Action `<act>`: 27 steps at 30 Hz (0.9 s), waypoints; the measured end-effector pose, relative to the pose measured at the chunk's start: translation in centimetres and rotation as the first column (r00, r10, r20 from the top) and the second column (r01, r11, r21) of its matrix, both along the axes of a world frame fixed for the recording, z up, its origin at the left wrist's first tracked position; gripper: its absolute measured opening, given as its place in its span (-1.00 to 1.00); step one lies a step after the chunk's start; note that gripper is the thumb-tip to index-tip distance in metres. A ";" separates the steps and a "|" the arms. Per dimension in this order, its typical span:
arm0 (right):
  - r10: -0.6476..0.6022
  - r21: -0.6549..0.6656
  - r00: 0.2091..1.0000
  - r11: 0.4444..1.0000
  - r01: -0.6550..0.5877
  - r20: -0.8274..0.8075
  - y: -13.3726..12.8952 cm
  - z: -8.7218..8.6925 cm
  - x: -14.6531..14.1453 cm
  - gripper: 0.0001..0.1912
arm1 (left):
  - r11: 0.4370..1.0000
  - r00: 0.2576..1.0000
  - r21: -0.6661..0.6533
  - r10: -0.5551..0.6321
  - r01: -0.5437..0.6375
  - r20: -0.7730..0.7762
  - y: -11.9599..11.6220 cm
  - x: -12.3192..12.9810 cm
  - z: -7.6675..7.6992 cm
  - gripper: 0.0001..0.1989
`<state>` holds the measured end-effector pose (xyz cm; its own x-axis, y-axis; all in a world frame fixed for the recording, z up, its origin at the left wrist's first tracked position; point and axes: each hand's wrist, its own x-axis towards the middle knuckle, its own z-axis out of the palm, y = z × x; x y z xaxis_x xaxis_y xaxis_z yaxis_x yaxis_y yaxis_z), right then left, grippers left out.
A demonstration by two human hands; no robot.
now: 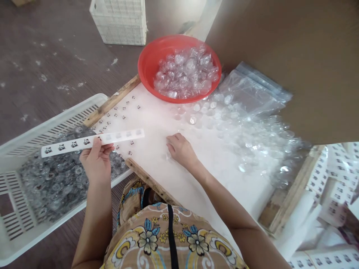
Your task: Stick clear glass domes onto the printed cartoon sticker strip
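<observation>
My left hand (97, 160) pinches a white strip of panda stickers (62, 147) near its middle. The strip's left part carries dark panda prints, and its right part shows only faint grey marks. Below it is a crate (95, 213) full of small transparent plastic pieces (53, 186). My right hand (181, 149) is low over the white tabletop (179, 179), its fingers curled together; whatever they may hold is hidden. Loose panda stickers (123, 108) are scattered on the table's left side. Transparent round pieces (252, 142) lie heaped on the right side.
A red basin (144, 74) of transparent pieces stands at the table's far end, beside plastic bags (246, 89). Wooden strips (117, 98) edge the table. Another white crate (120, 22) is on the floor. Sheets of panda stickers (336, 194) lie at the right.
</observation>
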<state>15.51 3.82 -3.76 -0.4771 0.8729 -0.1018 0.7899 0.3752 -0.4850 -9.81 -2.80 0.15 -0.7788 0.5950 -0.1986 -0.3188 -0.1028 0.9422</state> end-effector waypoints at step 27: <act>0.116 0.062 0.983 0.992 -0.108 -0.141 -3.1 -0.2 -0.5 -0.77 | 0.999 1.000 -0.035 -0.013 0.013 -0.022 -0.3 0.0 -0.2 -0.91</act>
